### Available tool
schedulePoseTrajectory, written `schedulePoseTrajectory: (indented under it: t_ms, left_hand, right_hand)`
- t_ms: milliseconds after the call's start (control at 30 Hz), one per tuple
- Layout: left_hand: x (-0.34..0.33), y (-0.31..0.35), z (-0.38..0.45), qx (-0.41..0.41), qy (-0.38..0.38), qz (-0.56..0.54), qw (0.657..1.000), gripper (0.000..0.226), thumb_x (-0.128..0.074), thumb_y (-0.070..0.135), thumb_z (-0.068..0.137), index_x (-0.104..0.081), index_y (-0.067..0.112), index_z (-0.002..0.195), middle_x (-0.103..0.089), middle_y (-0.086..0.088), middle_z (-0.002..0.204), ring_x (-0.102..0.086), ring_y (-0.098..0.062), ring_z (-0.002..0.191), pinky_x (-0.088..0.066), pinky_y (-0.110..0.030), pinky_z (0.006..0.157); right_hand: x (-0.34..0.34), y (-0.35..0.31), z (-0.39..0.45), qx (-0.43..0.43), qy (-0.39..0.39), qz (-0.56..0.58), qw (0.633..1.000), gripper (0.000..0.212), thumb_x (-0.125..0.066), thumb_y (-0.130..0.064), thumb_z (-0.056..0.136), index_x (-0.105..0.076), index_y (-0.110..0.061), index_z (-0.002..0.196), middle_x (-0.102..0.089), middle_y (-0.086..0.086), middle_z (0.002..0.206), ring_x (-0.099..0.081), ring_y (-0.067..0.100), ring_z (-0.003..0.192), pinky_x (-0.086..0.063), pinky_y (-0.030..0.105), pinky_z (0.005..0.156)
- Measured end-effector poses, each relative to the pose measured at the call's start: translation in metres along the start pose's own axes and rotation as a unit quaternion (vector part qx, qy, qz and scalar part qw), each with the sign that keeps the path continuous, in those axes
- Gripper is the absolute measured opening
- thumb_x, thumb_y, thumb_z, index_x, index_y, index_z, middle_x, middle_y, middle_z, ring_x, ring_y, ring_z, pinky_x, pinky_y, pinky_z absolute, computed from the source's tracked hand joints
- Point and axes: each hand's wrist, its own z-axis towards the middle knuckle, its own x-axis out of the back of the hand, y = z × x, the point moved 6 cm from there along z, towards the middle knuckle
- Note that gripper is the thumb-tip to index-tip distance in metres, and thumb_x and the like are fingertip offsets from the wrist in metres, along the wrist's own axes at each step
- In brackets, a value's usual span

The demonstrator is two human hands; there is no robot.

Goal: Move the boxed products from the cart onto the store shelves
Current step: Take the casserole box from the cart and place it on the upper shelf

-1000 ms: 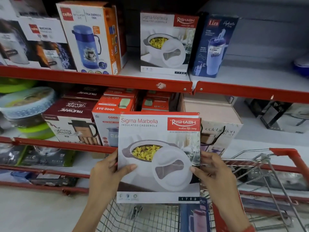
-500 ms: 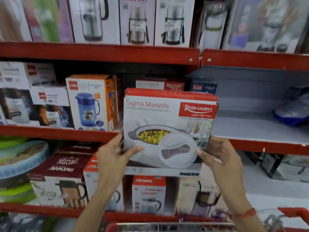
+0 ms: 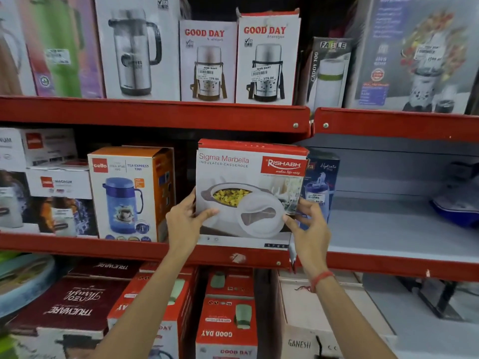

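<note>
A white and red Sigma Marbella casserole box [image 3: 248,187] stands at the front of the middle red shelf [image 3: 129,248], between an orange Cello Tea Express box [image 3: 129,193] and a dark blue Liza bottle box [image 3: 320,182]. My left hand [image 3: 185,221] grips its lower left edge, thumb across the front. My right hand [image 3: 309,229] holds its lower right corner, a red thread on the wrist. The earlier casserole box behind it is hidden. The cart is out of view.
The shelf surface [image 3: 388,229] to the right of the blue box is bare up to a blue and white item [image 3: 458,206]. Flask boxes [image 3: 267,60] fill the top shelf. Red Good Day boxes [image 3: 228,317] and a Trueware box [image 3: 67,307] sit below.
Both hands have lifted the casserole box from above the cart up and forward to the middle shelf. My view has tilted upward, so the cart has dropped out of sight.
</note>
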Motion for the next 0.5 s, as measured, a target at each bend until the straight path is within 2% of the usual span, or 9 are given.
schedulePoseTrajectory:
  t_ms: [67,133,233,333,400,467,500]
  left_hand:
    - [-0.006,-0.012,0.004,0.020,-0.007,-0.017,1.000,0.067,-0.081,0.014,0.069,-0.055,0.010,0.130,-0.065,0.004,0.112,-0.055,0.029,0.086,-0.046,0.005,0.070]
    - [-0.010,-0.024,0.004,0.032,-0.014,-0.018,0.999,0.065,-0.080,0.010,0.069,-0.056,0.010,0.129,-0.062,0.014,0.111,-0.055,0.029,0.087,-0.046,0.004,0.073]
    - [-0.014,-0.035,0.000,0.041,-0.031,-0.006,0.999,0.064,-0.080,0.015,0.070,-0.056,0.013,0.129,-0.065,0.010,0.110,-0.055,0.028,0.088,-0.047,0.003,0.075]
    - [-0.015,-0.043,-0.003,0.048,-0.039,0.002,0.998,0.066,-0.079,0.025,0.070,-0.054,0.017,0.131,-0.066,0.016,0.106,-0.056,0.027,0.089,-0.048,0.002,0.075]
    - [-0.016,-0.047,-0.003,0.057,-0.045,-0.005,0.997,0.067,-0.079,0.024,0.071,-0.052,0.016,0.133,-0.062,0.022,0.106,-0.053,0.030,0.087,-0.045,0.005,0.074]
    - [-0.017,-0.047,-0.001,0.068,-0.057,0.002,0.996,0.069,-0.077,0.019,0.074,-0.048,0.014,0.137,-0.061,0.014,0.114,-0.051,0.030,0.091,-0.043,0.007,0.077]
    - [-0.017,-0.046,-0.001,0.074,-0.069,0.009,0.995,0.069,-0.076,0.018,0.076,-0.045,0.015,0.138,-0.061,0.009,0.118,-0.053,0.026,0.096,-0.043,0.006,0.080]
  right_hand:
    - [-0.005,0.007,0.005,0.001,0.003,-0.009,1.000,0.039,-0.074,-0.001,0.079,-0.060,-0.012,0.114,-0.064,-0.007,0.099,-0.058,-0.009,0.082,-0.047,-0.002,0.059]
    - [-0.008,0.015,0.006,-0.010,0.000,-0.016,1.000,0.039,-0.074,-0.001,0.079,-0.059,-0.012,0.114,-0.064,-0.006,0.101,-0.058,-0.008,0.080,-0.048,0.000,0.058]
    - [-0.011,0.025,0.002,-0.017,-0.002,-0.029,0.999,0.042,-0.074,-0.004,0.080,-0.059,-0.015,0.118,-0.065,-0.006,0.105,-0.058,-0.006,0.082,-0.048,0.010,0.070]
    - [-0.013,0.029,0.002,-0.014,-0.005,-0.033,0.999,0.046,-0.073,-0.004,0.080,-0.059,-0.018,0.122,-0.063,-0.008,0.105,-0.060,0.002,0.085,-0.046,0.008,0.068]
    - [-0.014,0.031,0.004,-0.017,-0.005,-0.035,0.999,0.047,-0.074,-0.005,0.080,-0.059,-0.018,0.122,-0.063,-0.008,0.105,-0.060,0.006,0.086,-0.045,0.007,0.068]
    - [-0.014,0.030,0.003,-0.014,-0.006,-0.042,0.999,0.048,-0.074,-0.004,0.080,-0.059,-0.019,0.122,-0.063,-0.009,0.104,-0.059,-0.001,0.083,-0.048,0.010,0.070]
    - [-0.014,0.029,0.002,-0.012,-0.006,-0.046,0.999,0.049,-0.073,-0.003,0.080,-0.059,-0.019,0.124,-0.063,-0.009,0.105,-0.057,-0.006,0.083,-0.051,0.014,0.075]
